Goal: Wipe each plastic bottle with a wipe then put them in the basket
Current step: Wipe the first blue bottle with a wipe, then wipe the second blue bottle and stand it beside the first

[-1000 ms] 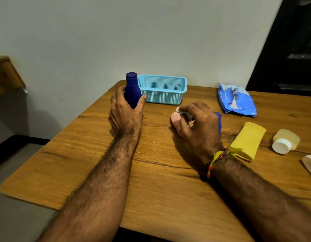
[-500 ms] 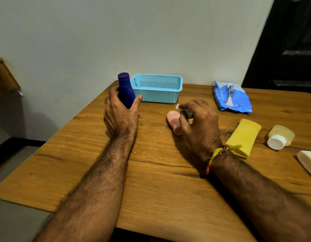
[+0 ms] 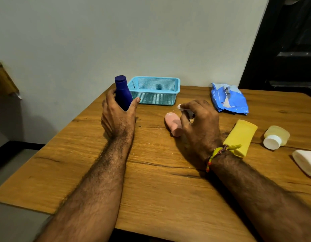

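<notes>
Nearest you, both forearms reach out over the wooden counter [image 3: 160, 198], and a braided thread band [image 3: 219, 154] sits on your right wrist. Since a second ago the view has swung a little to the left, so everything sits further right in the picture, but your hands have kept their holds.

Your right hand [image 3: 200, 126] hovers low over the counter with its fingers [image 3: 186, 109] curled and pinching a small crumpled white wipe [image 3: 181, 107]; it has lifted slightly off the pink bottle [image 3: 173, 123], which now shows more of its rounded body lying on its side just left of that hand. Whether the hand still touches it, you cannot tell.

Your left hand [image 3: 118, 117] still grips the dark blue bottle [image 3: 123, 93], fingers and thumb wrapped round its lower half. That bottle stands upright, glossy, with a matching blue cap, right beside the near left corner of the basket [image 3: 154, 100].

To your right lie a flat yellow bottle [image 3: 242, 135], a pale clear bottle with a white cap [image 3: 276, 137] on its side, and a white bottle [image 3: 306, 162] cut off by the frame edge.

Further back, the light blue mesh basket stands near the wall [image 3: 116, 41], and the blue wipes pack [image 3: 229, 100] lies to its right with its flap torn open.
</notes>
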